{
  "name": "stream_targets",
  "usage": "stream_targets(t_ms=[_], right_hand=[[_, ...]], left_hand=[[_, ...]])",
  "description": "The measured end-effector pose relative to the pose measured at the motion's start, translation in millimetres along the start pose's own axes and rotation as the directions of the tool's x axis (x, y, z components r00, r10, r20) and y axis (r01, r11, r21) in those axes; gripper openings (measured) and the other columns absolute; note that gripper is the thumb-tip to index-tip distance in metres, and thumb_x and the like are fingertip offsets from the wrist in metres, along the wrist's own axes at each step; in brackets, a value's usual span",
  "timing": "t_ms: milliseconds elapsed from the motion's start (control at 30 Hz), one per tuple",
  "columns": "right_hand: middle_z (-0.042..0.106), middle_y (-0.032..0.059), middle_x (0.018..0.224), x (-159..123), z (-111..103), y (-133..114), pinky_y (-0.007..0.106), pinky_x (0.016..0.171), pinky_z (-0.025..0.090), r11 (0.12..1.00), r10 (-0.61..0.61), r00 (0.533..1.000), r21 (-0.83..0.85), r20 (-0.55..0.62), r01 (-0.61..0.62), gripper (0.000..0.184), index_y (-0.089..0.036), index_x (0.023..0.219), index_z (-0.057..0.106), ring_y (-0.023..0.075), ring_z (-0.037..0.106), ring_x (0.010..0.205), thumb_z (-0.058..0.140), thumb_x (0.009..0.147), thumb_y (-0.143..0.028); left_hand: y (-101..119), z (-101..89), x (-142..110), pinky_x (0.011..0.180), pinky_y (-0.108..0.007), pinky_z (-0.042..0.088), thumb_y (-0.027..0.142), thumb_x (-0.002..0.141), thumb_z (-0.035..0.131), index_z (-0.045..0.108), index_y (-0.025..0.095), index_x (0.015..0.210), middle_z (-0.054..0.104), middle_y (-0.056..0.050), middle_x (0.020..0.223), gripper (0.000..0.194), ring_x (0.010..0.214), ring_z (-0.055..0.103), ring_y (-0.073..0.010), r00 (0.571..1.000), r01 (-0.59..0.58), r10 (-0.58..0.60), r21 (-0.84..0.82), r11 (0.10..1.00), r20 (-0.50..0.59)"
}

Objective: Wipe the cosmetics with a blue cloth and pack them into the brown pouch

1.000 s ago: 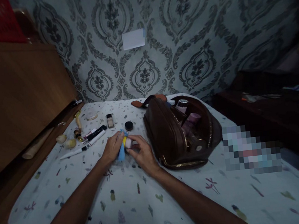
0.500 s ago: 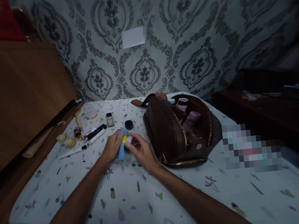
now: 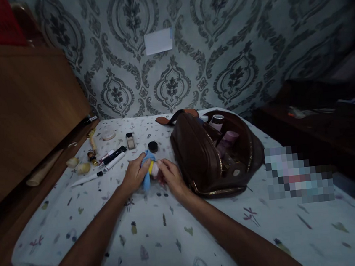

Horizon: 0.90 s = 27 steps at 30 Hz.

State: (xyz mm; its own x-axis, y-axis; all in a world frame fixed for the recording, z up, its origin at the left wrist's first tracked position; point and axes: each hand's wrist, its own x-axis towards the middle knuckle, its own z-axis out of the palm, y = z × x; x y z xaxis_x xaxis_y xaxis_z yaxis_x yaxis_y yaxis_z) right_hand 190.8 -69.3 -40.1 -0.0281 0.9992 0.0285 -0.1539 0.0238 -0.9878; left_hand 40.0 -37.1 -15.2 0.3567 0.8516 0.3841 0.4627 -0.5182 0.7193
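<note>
My left hand (image 3: 135, 173) is closed on a blue cloth (image 3: 146, 182), which hangs below the fingers and wraps one side of a small container (image 3: 154, 169). The container has a yellow band and a whitish end; its exact kind is not clear. Fingers of my right hand (image 3: 170, 176) pinch that whitish end. Just beyond my hands lies a round black lid or compact (image 3: 152, 146). To the right stands an open brown cosmetic bag (image 3: 199, 160) with a pink bottle (image 3: 229, 138) and a white jar with a dark lid (image 3: 217, 121) inside.
Left of my hands lie a foundation bottle (image 3: 130, 141), a black tube (image 3: 114, 155), a white brush-like stick (image 3: 87, 179), a round compact (image 3: 108, 134), a face roller (image 3: 93, 144) and yellowish stones (image 3: 84, 168). A wooden cabinet (image 3: 25, 106) borders the bed (image 3: 164, 244) at left.
The blue cloth has shifted up and now covers more of the container's left side. My right fingers have moved slightly right on the whitish end. The bag stays put.
</note>
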Motion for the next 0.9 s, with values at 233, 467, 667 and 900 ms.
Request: stream_targets(t_ms=[233,467,667,900], right_hand=[[0.059,-0.0053,0.057,-0.4,-0.6,-3.6,0.021,0.041,0.034,0.992,0.042,0.998,0.117,0.045,-0.047,0.05,-0.023,0.088,0.049,0.0114,0.049,0.046,0.065,0.073,-0.067],[0.055,-0.0061,0.066,-0.9,2.1,0.5,0.02,0.043,0.036,0.997,-0.028,0.999,0.068,0.032,0.026,0.044,-0.023,0.091,0.053,0.0111,0.049,0.055,0.077,0.067,-0.051],[0.059,-0.0032,0.065,-1.6,0.3,-1.3,0.023,0.048,0.038,0.994,0.02,1.0,0.104,0.022,-0.022,0.044,-0.021,0.086,0.055,0.0129,0.053,0.057,0.074,0.07,-0.057],[0.058,-0.0061,0.06,-3.7,-0.1,-5.1,0.022,0.046,0.033,0.977,0.073,0.996,0.198,0.06,-0.084,0.044,-0.022,0.089,0.055,0.0104,0.05,0.049,0.074,0.068,-0.056]], left_hand=[[-1.5,1.1,1.0,0.06,-0.027,0.037,0.05,0.097,0.038,0.05,0.021,0.082,0.046,0.004,0.062,0.035,0.061,0.046,-0.0155,0.997,0.065,-0.069,-0.074,0.995,-0.047],[-3.2,0.9,2.4,0.059,-0.028,0.036,0.052,0.097,0.037,0.048,0.022,0.077,0.044,0.004,0.061,0.037,0.059,0.044,-0.0151,0.993,0.094,-0.098,-0.07,0.993,-0.059],[-1.4,-0.3,1.3,0.06,-0.028,0.037,0.051,0.096,0.039,0.052,0.021,0.082,0.046,0.004,0.061,0.035,0.059,0.046,-0.0155,0.998,0.058,-0.057,0.035,0.998,-0.025],[-1.0,-1.2,0.4,0.063,-0.028,0.038,0.049,0.095,0.038,0.052,0.021,0.084,0.05,0.003,0.063,0.033,0.062,0.05,-0.017,1.0,0.015,-0.013,0.086,0.996,-0.028]])
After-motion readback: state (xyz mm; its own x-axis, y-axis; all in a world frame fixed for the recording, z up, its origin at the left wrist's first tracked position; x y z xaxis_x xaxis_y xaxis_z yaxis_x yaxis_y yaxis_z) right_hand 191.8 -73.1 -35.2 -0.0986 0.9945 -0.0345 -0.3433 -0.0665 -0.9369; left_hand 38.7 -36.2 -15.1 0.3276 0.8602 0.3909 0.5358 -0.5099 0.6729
